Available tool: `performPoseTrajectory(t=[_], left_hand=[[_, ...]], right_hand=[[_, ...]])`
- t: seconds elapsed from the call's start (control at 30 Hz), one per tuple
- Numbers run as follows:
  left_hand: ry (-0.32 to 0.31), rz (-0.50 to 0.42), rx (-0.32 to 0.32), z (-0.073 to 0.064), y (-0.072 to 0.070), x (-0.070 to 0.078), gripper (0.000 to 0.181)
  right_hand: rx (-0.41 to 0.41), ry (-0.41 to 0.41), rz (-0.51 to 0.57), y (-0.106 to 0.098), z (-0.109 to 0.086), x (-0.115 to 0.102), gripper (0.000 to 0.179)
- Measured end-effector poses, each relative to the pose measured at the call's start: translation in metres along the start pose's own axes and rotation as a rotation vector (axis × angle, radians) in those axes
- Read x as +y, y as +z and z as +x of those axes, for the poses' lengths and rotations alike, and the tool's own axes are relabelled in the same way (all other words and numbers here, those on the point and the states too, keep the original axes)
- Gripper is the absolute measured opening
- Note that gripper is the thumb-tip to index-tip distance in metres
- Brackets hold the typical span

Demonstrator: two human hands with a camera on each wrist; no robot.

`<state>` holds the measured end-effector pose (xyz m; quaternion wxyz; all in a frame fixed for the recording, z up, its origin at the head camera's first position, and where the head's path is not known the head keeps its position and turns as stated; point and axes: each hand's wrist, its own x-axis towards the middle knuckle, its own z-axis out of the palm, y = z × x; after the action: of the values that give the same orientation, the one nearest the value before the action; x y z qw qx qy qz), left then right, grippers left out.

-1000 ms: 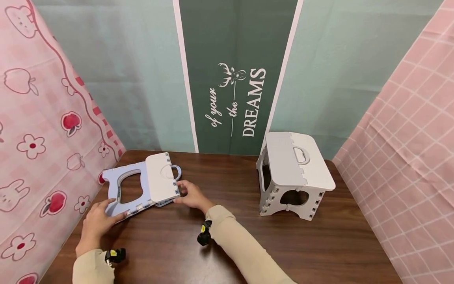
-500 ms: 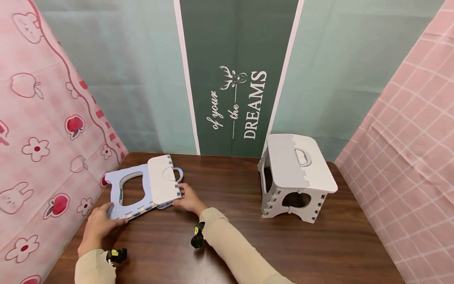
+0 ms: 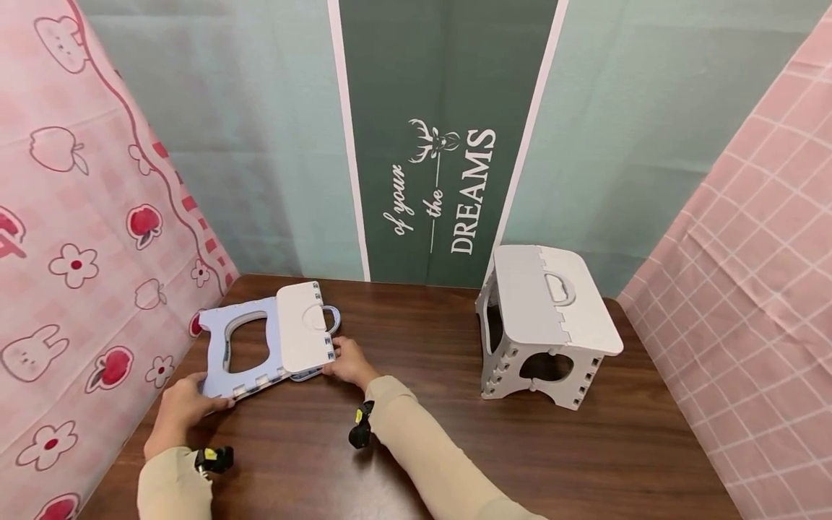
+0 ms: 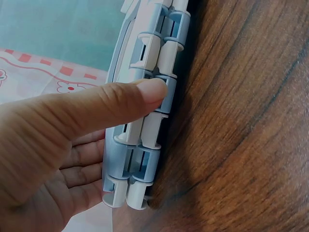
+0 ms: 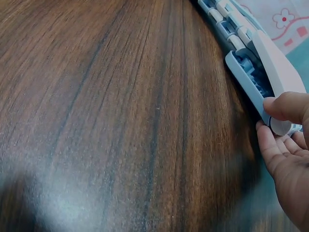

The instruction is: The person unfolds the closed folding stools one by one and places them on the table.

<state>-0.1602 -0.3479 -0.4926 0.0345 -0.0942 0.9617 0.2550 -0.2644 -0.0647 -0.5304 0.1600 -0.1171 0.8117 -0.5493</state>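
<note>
A folded step stool [image 3: 304, 336], blue legs and white top, lies flat on the table at the left. Its blue carry handle [image 3: 334, 318] sticks out from the seat end. My left hand [image 3: 184, 409] holds the near corner of the leg end. In the left wrist view, the thumb [image 4: 118, 102] presses across the hinged edge, fingers behind the stool's end. At the seat end's near corner, my right hand [image 3: 353, 365] grips the stool. The right wrist view has thumb [image 5: 288, 107] above and fingers below that corner, partly cut off by the frame.
A second step stool [image 3: 536, 296], grey and white, stands unfolded on the right of the brown wooden table [image 3: 403, 339]. Fabric curtains enclose the table: pink fruit print [image 3: 104, 274] left, green [image 3: 286, 144] behind, pink check [image 3: 747, 289] right.
My left fingers have slid from the top of the blue legs to the stool's end. The right hand has closed in on its corner. The head view has shifted slightly.
</note>
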Motion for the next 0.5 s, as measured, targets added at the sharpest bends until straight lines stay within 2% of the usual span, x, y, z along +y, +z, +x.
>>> performPoseTrajectory(t=[0.23, 0.33, 0.5], left_hand=[[-0.006, -0.003, -0.026, 0.003, 0.000, 0.002, 0.095], [-0.018, -0.011, -0.035, 0.001, -0.001, 0.001, 0.095], [-0.021, -0.013, -0.035, -0.001, -0.003, -0.002, 0.090]], right_hand=[[0.012, 0.002, -0.004, -0.001, -0.002, -0.003, 0.065], [0.000, -0.001, 0.088, 0.001, -0.004, -0.005, 0.066], [-0.024, -0.027, 0.199, 0.004, -0.004, -0.010, 0.055]])
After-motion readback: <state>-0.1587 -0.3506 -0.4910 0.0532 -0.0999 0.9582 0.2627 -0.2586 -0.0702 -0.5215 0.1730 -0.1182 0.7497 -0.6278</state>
